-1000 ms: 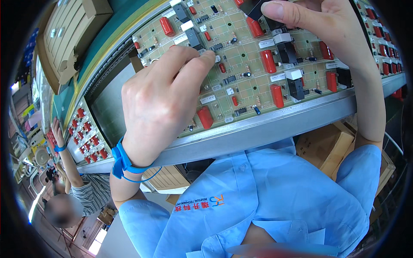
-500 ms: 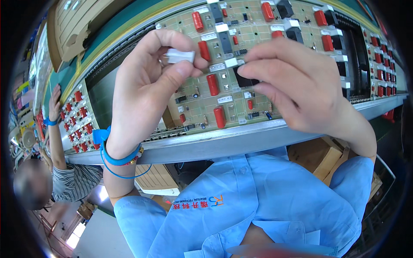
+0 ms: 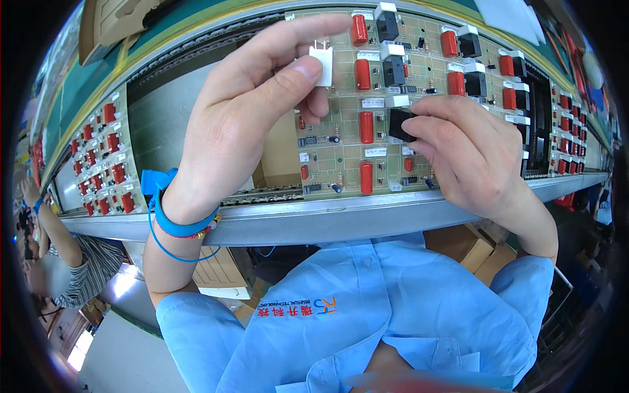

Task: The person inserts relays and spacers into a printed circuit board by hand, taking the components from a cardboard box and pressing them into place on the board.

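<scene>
My left hand (image 3: 239,114) pinches a white block-shaped electronic component (image 3: 323,71) between thumb and fingers, its thin metal pins pointing up, above the left part of a circuit board panel (image 3: 357,157). My right hand (image 3: 472,147) grips a black block-shaped component (image 3: 399,124) with thumb and fingertips, at the panel in the third row from the top. Just above that black block sits a white block (image 3: 397,101). To its left stands a red oval component (image 3: 366,128). The black block's underside is hidden, so I cannot tell how it sits on the panel.
The panel rests in a conveyor with a metal front rail (image 3: 341,213). Other board panels lie at the left (image 3: 98,167) and far right (image 3: 569,141). Cardboard boxes (image 3: 458,249) are below the rail. Another person's arm (image 3: 62,239) reaches in at far left.
The white component in my left hand has turned from pins sideways to pins up. The panel appears farther right in view. My right hand stays at the black block.
</scene>
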{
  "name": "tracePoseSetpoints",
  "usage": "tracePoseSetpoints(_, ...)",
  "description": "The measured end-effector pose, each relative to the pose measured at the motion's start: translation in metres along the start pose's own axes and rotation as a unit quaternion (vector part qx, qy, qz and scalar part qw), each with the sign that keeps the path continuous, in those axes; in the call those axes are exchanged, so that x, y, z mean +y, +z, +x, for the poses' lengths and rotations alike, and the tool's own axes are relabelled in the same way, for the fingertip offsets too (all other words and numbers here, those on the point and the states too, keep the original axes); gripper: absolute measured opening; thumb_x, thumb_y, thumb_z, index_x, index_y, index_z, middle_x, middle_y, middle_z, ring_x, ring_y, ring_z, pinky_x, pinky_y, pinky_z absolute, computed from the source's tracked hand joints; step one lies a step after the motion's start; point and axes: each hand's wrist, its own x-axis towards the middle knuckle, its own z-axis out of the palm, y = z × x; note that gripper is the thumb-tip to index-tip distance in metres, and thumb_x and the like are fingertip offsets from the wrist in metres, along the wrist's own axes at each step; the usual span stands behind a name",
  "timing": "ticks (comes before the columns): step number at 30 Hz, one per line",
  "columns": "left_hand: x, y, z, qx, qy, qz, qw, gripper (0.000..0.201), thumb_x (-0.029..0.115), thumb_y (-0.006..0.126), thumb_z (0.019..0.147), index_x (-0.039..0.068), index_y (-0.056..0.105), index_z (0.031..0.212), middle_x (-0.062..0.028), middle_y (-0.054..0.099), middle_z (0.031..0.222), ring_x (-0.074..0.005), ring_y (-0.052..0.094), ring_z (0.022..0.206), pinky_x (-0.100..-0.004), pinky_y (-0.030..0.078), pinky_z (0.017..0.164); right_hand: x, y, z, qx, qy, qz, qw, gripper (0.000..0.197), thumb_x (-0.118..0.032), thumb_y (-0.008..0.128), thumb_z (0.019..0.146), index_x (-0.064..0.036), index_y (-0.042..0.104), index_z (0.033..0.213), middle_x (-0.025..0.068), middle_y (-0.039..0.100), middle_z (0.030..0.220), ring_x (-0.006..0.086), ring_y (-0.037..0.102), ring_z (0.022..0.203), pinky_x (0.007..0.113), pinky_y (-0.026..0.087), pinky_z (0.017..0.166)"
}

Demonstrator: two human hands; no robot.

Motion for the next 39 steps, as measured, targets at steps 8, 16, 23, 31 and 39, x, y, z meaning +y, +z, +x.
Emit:
tracePoseSetpoints(8,0.0,-0.003,0.0,-0.016,-0.017,0.036,0.999,0.033,0.017,0.049,0.097,0.001,0.053,0.126,-0.0025,0.058,0.095,-0.008,0.051,0.075,-0.0229,0.043,0.07,-0.006,-0.005,0.004,-0.048,0.026,-0.012,0.998,0.031,0.004,0.072,0.059,-0.0003,0.063,0.089,0.0126,0.064,0.09,0.0273,0.065,0.076,0.033,0.053,0.062)
tracePoseSetpoints(16,0.003,0.005,0.004,0.018,0.026,0.036,0.999,0.027,0.014,0.053,0.097,0.001,0.059,0.12,-0.0022,0.059,0.091,-0.0057,0.051,0.074,-0.0211,0.045,0.068,-0.004,-0.008,0.008,-0.057,0.018,-0.034,0.998,0.031,0.003,0.072,0.058,-0.0001,0.064,0.089,0.0124,0.064,0.091,0.0268,0.065,0.075,0.033,0.053,0.06)
tracePoseSetpoints(23,0.008,0.001,0.001,0.004,-0.023,0.053,0.998,0.023,0.016,0.058,0.095,0.0,0.062,0.11,-0.003,0.06,0.087,-0.0064,0.053,0.071,-0.0199,0.045,0.065,0.014,-0.015,0.011,-0.03,-0.02,-0.044,0.998,0.028,-0.006,0.07,0.068,-0.0094,0.069,0.096,0.0073,0.064,0.092,0.0199,0.064,0.071,0.028,0.051,0.053)
tracePoseSetpoints(31,0.004,0.009,0.003,0.001,-0.027,0.022,0.999,0.021,0.009,0.062,0.091,0.001,0.063,0.111,0.0003,0.064,0.087,-0.0028,0.054,0.072,-0.0178,0.045,0.065,0.135,-0.054,0.04,0.116,0.248,-0.171,0.947,0.031,0.001,0.063,0.077,-0.0011,0.065,0.108,0.0144,0.065,0.099,0.0257,0.062,0.085,0.031,0.05,0.076)
tracePoseSetpoints(39,0.005,0.011,0.001,0.001,-0.053,0.039,0.998,0.024,0.004,0.066,0.087,-0.001,0.062,0.111,-0.0027,0.067,0.091,-0.0025,0.058,0.076,-0.0173,0.047,0.067,0.198,-0.038,0.045,0.085,0.325,-0.215,0.917,0.027,-0.012,0.061,0.083,-0.0025,0.065,0.109,0.0198,0.063,0.106,0.036,0.059,0.103,0.042,0.046,0.09)
